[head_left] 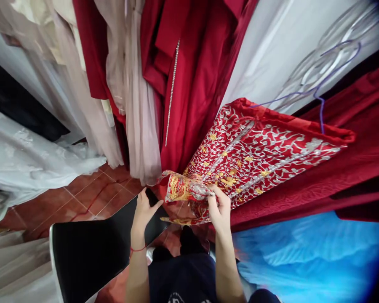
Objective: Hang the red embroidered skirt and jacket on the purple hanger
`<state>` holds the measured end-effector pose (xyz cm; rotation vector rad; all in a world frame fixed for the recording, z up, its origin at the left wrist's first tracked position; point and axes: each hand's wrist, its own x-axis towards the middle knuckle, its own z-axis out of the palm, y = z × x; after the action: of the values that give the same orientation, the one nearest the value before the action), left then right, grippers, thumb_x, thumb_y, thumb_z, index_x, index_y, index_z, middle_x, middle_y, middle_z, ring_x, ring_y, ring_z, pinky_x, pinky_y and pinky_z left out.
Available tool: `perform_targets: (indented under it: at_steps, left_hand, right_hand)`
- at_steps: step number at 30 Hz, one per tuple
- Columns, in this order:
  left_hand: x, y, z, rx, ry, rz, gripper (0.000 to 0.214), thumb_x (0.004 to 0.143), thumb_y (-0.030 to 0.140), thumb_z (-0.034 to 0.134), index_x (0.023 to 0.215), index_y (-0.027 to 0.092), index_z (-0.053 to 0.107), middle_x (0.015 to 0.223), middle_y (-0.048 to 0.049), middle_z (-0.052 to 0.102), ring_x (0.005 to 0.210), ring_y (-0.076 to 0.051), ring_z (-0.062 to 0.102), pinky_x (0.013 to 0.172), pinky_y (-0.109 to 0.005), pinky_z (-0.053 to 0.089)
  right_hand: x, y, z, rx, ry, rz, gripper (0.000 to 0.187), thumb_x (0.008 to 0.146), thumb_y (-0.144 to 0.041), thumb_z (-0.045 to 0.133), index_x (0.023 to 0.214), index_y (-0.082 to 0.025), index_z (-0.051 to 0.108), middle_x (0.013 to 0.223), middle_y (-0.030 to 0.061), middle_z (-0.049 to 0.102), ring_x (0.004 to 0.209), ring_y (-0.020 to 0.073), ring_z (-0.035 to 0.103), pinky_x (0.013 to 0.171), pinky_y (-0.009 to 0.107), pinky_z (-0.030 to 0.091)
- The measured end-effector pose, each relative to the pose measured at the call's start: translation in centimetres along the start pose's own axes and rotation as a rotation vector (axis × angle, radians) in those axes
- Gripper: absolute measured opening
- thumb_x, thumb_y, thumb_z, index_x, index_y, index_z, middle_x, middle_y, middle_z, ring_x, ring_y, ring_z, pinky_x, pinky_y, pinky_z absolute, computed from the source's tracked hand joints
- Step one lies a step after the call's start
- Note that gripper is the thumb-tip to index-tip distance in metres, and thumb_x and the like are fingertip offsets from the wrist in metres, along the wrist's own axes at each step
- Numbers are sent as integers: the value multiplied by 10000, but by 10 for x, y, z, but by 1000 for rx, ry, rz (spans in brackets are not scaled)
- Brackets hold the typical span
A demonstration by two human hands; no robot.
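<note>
So this red skirt (249, 158) with the silver and gold embroidery is hanging at a slant right in front of me, off a purple wire hanger (322, 113), its lower end bunched up between my hands. My right hand (220, 212) has a bit of that bunched fabric pinched between thumb and fingers. My left hand (142, 213) (the one with the red string bracelet (138, 249)) is open with nothing in it, thumb spread away, its tip just beside the gold-stitched part; can't tell if it's touching. Behind the skirt there's a plain red dress (192, 84) with a sparkly trim, and blush tulle (143, 134) next to it. Below my left hand sits a black chair (85, 248) on reddish floor tiles (109, 198), white lacy fabric (28, 155) further left, bright blue fabric (312, 252) over to my right.
</note>
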<state>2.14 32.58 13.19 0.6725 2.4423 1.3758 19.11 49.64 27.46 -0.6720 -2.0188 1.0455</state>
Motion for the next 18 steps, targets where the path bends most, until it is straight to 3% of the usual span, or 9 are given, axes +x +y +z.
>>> perform_targets:
  at_steps: [4, 7, 9, 11, 15, 18]
  left_hand:
    - [14, 0, 26, -104, 9, 93, 915, 705, 507, 750, 1438, 105, 379, 1470, -233, 434, 1419, -359, 384, 1173, -507, 306]
    - [25, 16, 30, -192, -15, 161, 639, 704, 482, 751, 1214, 132, 591, 1312, -168, 595, 1263, -323, 529, 1088, -440, 399]
    - [29, 36, 31, -224, -110, 158, 411, 808, 506, 651, 978, 133, 663, 1020, -96, 698, 982, -248, 627, 900, -348, 487]
    - [30, 62, 35, -217, -163, 124, 425, 888, 535, 540, 806, 132, 646, 760, -34, 656, 737, -176, 576, 708, -275, 464]
    - [29, 119, 53, -183, -44, 161, 465, 928, 541, 488, 664, 161, 526, 613, 22, 493, 618, -116, 437, 604, -234, 372]
    - [22, 157, 66, -148, 68, 235, 444, 947, 491, 488, 637, 176, 449, 593, 39, 397, 581, -94, 383, 589, -225, 340]
  right_hand:
    - [7, 7, -10, 131, -31, -35, 191, 816, -267, 435, 688, -216, 567, 716, 24, 595, 696, 184, 538, 684, 304, 418]
    - [19, 15, -21, 240, -32, -41, 195, 768, -271, 427, 674, -221, 590, 729, 40, 609, 747, 214, 569, 710, 326, 431]
    - [31, 24, -32, 270, 12, -21, 187, 761, -259, 429, 693, -222, 599, 734, 35, 610, 750, 209, 564, 715, 316, 425]
    - [45, 36, -49, 262, 98, 1, 169, 776, -248, 439, 719, -221, 595, 737, 25, 603, 741, 194, 548, 715, 301, 413]
    - [75, 71, -94, 254, 283, 24, 150, 819, -259, 454, 747, -204, 574, 723, 16, 563, 719, 178, 515, 703, 291, 386]
    - [95, 106, -125, 129, 330, 56, 176, 859, -296, 448, 826, -195, 589, 745, 20, 566, 717, 178, 514, 705, 295, 389]
